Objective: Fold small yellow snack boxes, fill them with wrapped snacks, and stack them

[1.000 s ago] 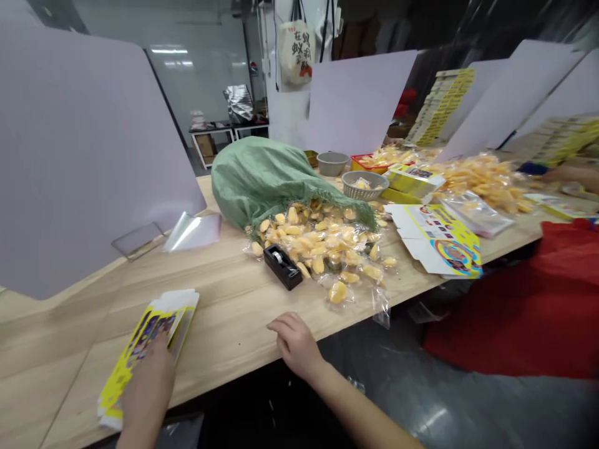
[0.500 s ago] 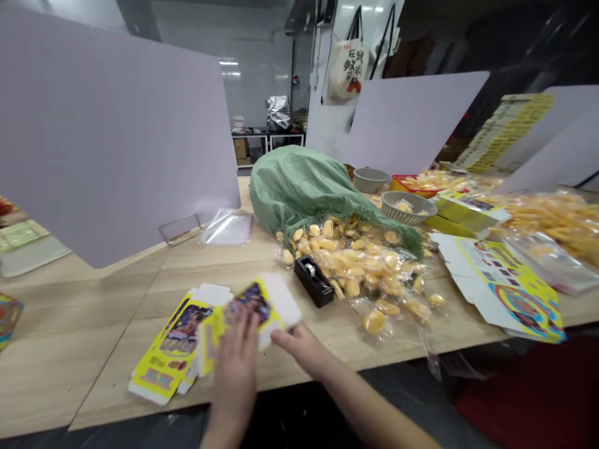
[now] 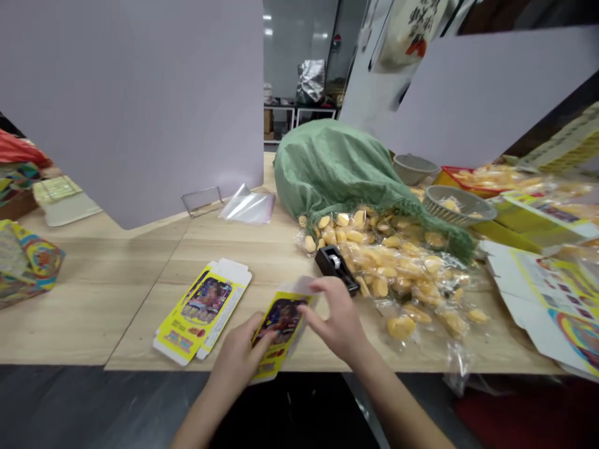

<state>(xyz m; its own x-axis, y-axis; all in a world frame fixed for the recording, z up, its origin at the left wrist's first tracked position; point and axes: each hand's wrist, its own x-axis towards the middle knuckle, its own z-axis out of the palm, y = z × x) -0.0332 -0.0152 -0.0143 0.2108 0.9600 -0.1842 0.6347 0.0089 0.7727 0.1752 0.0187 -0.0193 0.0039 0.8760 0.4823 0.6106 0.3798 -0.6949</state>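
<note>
My left hand grips the lower part of a flat yellow printed card box. My right hand pinches its upper white end, just short of a black tape dispenser. Left of my hands, a second flat yellow box lies on the light wooden table. Beyond the dispenser, many small yellow pieces in clear wrappers spill from the mouth of a green woven sack. My fingers hide part of the held box's print.
A woven grey basket, grey bowl and red tray stand behind the spill. An unfolded printed box lies at right. Tall lavender boards rise along the table, and a colourful box sits at left.
The view has swung left. The stack in my left hand has separated, leaving one flat box on the table. My hands now hold the other box lower, nearer the table's front edge.
</note>
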